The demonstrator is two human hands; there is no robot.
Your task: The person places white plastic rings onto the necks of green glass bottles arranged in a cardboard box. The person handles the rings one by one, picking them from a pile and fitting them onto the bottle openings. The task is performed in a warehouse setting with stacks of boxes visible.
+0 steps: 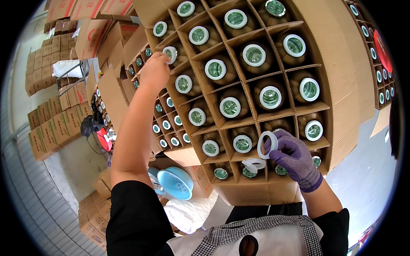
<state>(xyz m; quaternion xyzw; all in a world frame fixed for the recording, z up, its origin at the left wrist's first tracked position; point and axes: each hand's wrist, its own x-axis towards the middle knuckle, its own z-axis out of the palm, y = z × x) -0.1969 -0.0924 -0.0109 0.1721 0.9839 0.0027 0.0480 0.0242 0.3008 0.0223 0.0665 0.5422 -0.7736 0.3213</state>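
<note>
Two-handed over a square-celled, corrugated cardboard carton (256,195), held a thin, smooth white ring (260,146), nearly upright, in the narrow grip of the knit-textured, purple-gloved right hand (294,158), above the nearer rows. Pinched another ring (174,54) with the bare left hand (156,70) along the leftmost column, at the mouth of one of the round-necked, green-tinted glass bottles (230,107).

Your hollow white ring (260,147) is standing tilted, near right; your white-mouthed glass jar (172,54) is sitting far left.
</note>
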